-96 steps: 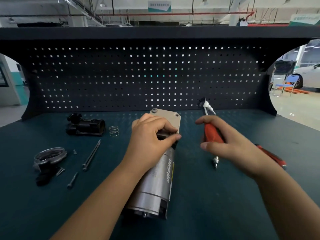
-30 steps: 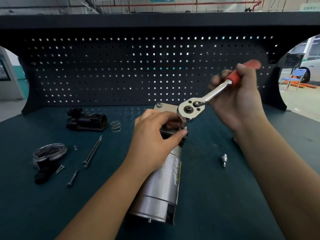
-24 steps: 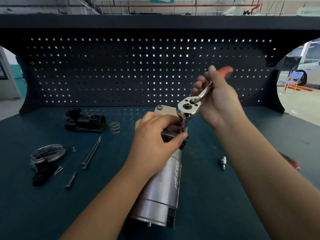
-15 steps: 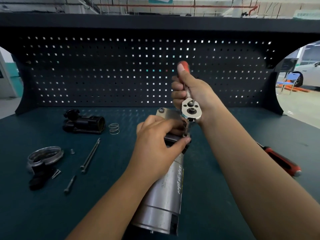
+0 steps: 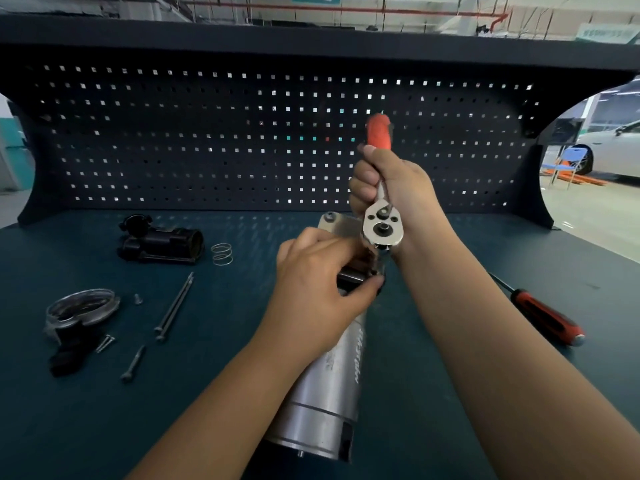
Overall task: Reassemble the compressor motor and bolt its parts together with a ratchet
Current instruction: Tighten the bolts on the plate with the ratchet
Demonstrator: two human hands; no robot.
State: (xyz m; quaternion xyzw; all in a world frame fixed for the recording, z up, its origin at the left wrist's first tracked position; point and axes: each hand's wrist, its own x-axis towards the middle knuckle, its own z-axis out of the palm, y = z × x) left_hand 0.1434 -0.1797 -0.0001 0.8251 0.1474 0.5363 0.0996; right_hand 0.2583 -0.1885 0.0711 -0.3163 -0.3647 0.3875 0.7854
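The silver cylindrical compressor motor (image 5: 325,393) lies on the dark green bench, its far end carrying a beige metal plate (image 5: 334,221). My left hand (image 5: 322,289) grips the motor's far end just below that plate. My right hand (image 5: 394,188) grips the ratchet (image 5: 382,228) by its red handle, which points up. The ratchet's chrome head sits over the right side of the plate, with its socket hidden behind my left fingers.
At left lie a black housing part (image 5: 161,242), a wire spring (image 5: 221,253), two long bolts (image 5: 175,306), small screws (image 5: 133,362) and a round metal cover (image 5: 81,306). A red-handled screwdriver (image 5: 547,318) lies at right. A pegboard (image 5: 242,140) closes the back.
My right hand picked the ratchet up from the bench, swung its handle from pointing right to upright, and lowered the head onto the plate's right side. My left hand kept its hold.
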